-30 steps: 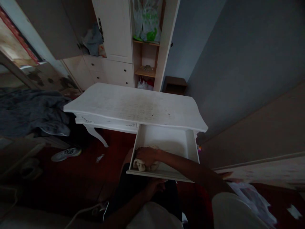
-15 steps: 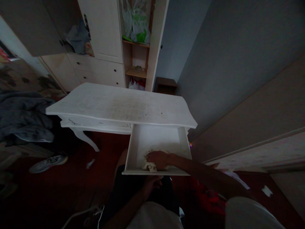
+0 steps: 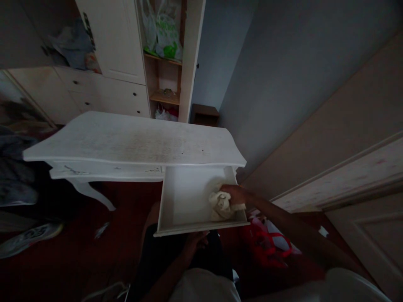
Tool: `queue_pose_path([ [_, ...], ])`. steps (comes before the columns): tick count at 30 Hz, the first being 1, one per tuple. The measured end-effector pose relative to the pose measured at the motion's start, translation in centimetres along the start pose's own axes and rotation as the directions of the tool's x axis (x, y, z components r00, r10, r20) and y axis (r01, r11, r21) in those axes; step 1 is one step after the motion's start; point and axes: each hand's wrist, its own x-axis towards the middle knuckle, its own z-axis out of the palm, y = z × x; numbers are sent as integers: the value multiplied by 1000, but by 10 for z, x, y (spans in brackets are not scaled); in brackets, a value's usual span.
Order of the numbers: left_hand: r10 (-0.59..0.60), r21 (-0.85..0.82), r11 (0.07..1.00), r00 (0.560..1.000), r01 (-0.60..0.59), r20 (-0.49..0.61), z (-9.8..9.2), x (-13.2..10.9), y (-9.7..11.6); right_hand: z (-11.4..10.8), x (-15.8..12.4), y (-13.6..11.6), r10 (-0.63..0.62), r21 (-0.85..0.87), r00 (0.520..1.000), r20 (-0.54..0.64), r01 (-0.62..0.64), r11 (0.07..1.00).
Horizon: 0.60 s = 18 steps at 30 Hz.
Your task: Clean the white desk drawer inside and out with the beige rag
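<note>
In the head view my right hand [image 3: 235, 195] is closed on a crumpled cream cloth [image 3: 221, 204]. The cloth lies against the inside of the pulled-out white drawer [image 3: 185, 197], at its front right corner. Just below the drawer's front edge is my left hand [image 3: 195, 246], above my lap. Its fingers look loosely apart with nothing visible in them, though the drawer front partly hides the fingertips and the light is dim. Behind the drawer stands the white desk [image 3: 138, 138], its top marked with dark smudges.
A white wardrobe [image 3: 115, 42] with plastic bags [image 3: 166, 35] on a shelf stands behind the desk. A red bag [image 3: 267, 243] lies on the floor at right. To the left are a shoe [image 3: 31, 239] and a dark heap of clothing [image 3: 15, 172].
My right hand has moved the cloth from the drawer's front middle to its front right corner. My left hand stays below the drawer front. The view has turned slightly to the right.
</note>
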Motion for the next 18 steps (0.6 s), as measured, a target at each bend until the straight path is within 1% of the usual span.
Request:
queue_pose_path([
  [1, 4, 5, 1000, 1000, -4, 5, -1, 0, -1, -12, -3, 6, 6, 42, 998, -61, -3, 999],
  [2, 5, 8, 1000, 1000, -5, 10, -1, 1, -1, -26, -6, 12, 21, 134, 986, -164, 1, 991],
  [3, 1, 11, 1000, 1000, -1, 15, -1, 1, -1, -42, -9, 18, 49, 230, 963, -265, 13, 973],
  [4, -3, 14, 1000, 1000, 2, 23, -1, 0, -1, -60, -11, 24, 86, 289, 927, -364, 25, 957],
  [5, -5, 20, 1000, 1000, 4, 27, -1, 0, 0, -79, -12, 29, 124, 312, 884, -451, 26, 950],
  [6, -9, 27, 1000, 1000, 8, 28, -1, 0, 1, -99, -13, 34, 168, 308, 821, -546, 10, 951],
  [7, -15, 37, 999, 1000, 14, 27, -1, 0, 1, -119, -12, 38, 211, 300, 742, -637, -14, 954],
  [9, -19, 47, 999, 999, 18, 25, -2, 1, 1, -155, -6, 45, 244, 283, 593, -768, -27, 959],
  [10, -23, 45, 999, 999, 22, 26, -2, 1, 0, -170, -1, 47, 243, 272, 528, -814, -23, 962],
  [11, -28, 39, 999, 999, 27, 27, -2, 2, 0, -183, 6, 49, 235, 260, 482, -844, -15, 965],
  [12, -30, 30, 999, 999, 29, 28, -3, 3, -1, -193, 14, 50, 222, 245, 451, -864, -8, 969],
  [13, -32, 22, 999, 999, 32, 27, -3, 3, -1, -201, 24, 51, 205, 228, 439, -875, -2, 974],
  [14, -34, 15, 999, 999, 33, 25, -3, 3, -1, -204, 35, 53, 186, 207, 447, -875, -2, 978],
  [15, -35, 10, 999, 999, 34, 23, -3, 2, -1, -205, 46, 54, 166, 184, 476, -864, -10, 983],
  [16, -33, 7, 999, 999, 33, 23, -3, 1, 0, -202, 57, 56, 150, 160, 521, -840, -27, 987],
  [18, -35, 3, 999, 999, 35, 27, -3, -1, 2, -189, 80, 60, 137, 112, 644, -753, -80, 991],
])
